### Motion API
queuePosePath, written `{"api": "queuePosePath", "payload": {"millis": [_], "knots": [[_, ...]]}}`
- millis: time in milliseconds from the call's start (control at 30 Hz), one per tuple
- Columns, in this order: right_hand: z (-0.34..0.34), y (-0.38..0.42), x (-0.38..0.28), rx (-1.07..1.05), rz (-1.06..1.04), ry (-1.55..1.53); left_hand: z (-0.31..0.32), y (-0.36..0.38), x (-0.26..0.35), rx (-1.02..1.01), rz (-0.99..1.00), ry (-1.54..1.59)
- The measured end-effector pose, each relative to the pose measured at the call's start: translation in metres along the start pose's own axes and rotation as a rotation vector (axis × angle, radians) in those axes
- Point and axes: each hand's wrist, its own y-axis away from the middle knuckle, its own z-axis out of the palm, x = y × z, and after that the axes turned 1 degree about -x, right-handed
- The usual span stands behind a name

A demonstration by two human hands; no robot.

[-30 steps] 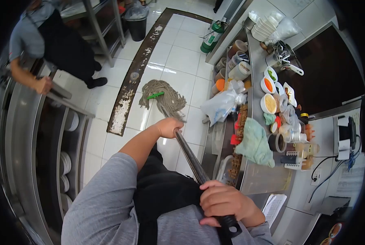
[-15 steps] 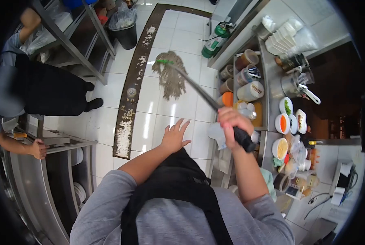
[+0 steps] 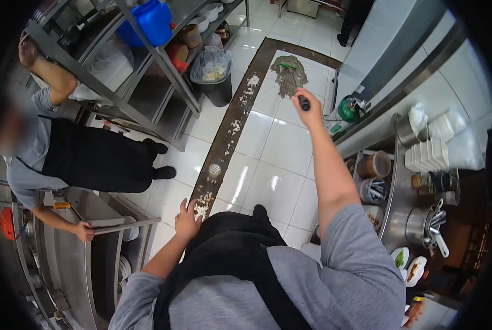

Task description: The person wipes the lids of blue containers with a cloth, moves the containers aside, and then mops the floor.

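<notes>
My right hand (image 3: pixel 308 106) is wrapped round the black grip at the end of a mop (image 3: pixel 289 77), my arm stretched out ahead. The mop's grey-brown strands lie spread on the white floor tiles, with a green clamp across their top. Most of the handle is foreshortened behind my hand. My left hand (image 3: pixel 187 219) is free at my left side, fingers apart, above the dark drain channel (image 3: pixel 224 159). Pale flaky patches mark that channel, and a round drain cover (image 3: pixel 214 169) sits in it.
A co-worker in a black apron (image 3: pixel 100 157) stands at left, one hand on a steel counter (image 3: pixel 73 247). A lined trash bin (image 3: pixel 216 91) stands beside the shelving. At right are a green cylinder (image 3: pixel 346 110) and a steel counter with containers (image 3: pixel 391 220).
My right hand has pushed forward with the mop, and the mop head now lies farther away. My left hand has drawn back to the left. The view has shifted; the co-worker has raised one arm.
</notes>
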Motion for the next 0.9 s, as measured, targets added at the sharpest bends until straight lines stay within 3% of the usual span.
{"api": "queuePosePath", "payload": {"millis": [33, 167, 200, 300, 400, 467, 533, 600, 633, 700, 767, 833, 867, 900], "knots": [[0.014, -0.011, 0.001, -0.013, -0.143, 0.007, 0.006, -0.001, -0.004, 0.002, -0.025, 0.014], [0.036, 0.018, -0.077, -0.086, -0.152, -0.040, 0.003, -0.040, 0.007, -0.113, -0.131, 0.244], [0.033, 0.028, -0.093, -0.138, -0.192, -0.041, -0.003, -0.059, 0.016, -0.125, -0.077, 0.274], [0.012, 0.051, -0.153, -0.214, -0.176, -0.068, -0.001, -0.144, 0.056, 0.058, 0.369, 0.345], [-0.030, 0.043, -0.214, -0.275, -0.168, -0.114, -0.038, -0.217, 0.151, -0.073, 0.564, 0.478], [-0.065, 0.028, -0.249, -0.345, -0.111, -0.144, -0.061, -0.249, 0.222, -0.022, 0.784, 0.605], [-0.097, 0.020, -0.282, -0.323, 0.000, -0.133, -0.075, -0.263, 0.287, 0.018, 0.972, 0.465], [-0.133, 0.018, -0.308, -0.164, 0.126, -0.148, -0.054, -0.266, 0.328, -0.174, 1.147, 0.522], [-0.152, 0.034, -0.315, 0.080, 0.150, -0.179, -0.044, -0.258, 0.344, -0.194, 1.269, 0.560], [-0.186, 0.059, -0.363, 0.323, 0.256, -0.109, -0.028, -0.228, 0.365, -0.519, 1.484, 0.727], [-0.212, 0.099, -0.419, 0.394, 0.331, -0.045, -0.026, -0.188, 0.374, -0.663, 1.773, 0.756], [-0.208, 0.120, -0.473, 0.467, 0.347, -0.011, -0.009, -0.146, 0.364, -0.924, 1.870, 0.761], [-0.203, 0.128, -0.495, 0.371, 0.388, -0.035, -0.011, -0.129, 0.359, -1.205, 1.862, 0.639], [-0.200, 0.129, -0.510, 0.269, 0.428, -0.066, 0.000, -0.114, 0.351, -1.356, 1.926, 0.632]]}}
